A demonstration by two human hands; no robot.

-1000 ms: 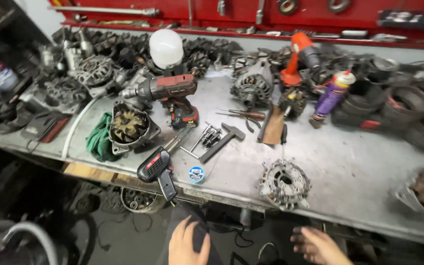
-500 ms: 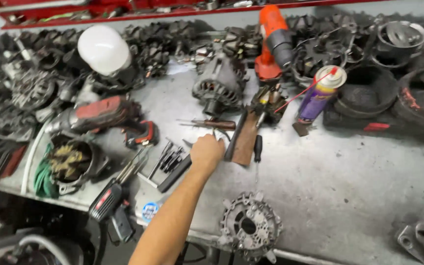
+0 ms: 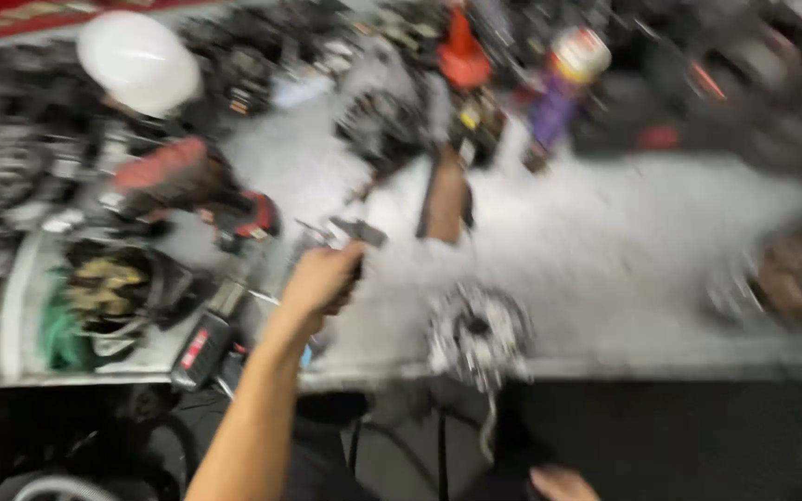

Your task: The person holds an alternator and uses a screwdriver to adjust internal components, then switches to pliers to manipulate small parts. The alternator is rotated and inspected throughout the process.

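A cluttered grey metal workbench [image 3: 605, 241] fills the blurred view; the left hand [image 3: 322, 278] is clenched round a small hammer [image 3: 356, 237], lifted just above the bench beside a round metal housing [image 3: 477, 332]. It looks stiff, head-heavy, best held low on the handle. The right hand [image 3: 563, 482] hangs below, grip unclear

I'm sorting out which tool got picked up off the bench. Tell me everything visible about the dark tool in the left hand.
The dark tool is badly motion-blurred. It looks like dark metal, with a blocky head sticking out above the fist and the handle hidden inside the grip. The left hand is closed around it, holding it over the grey workbench, near the front edge, left of a round finned metal part. Finer details cannot be made out.
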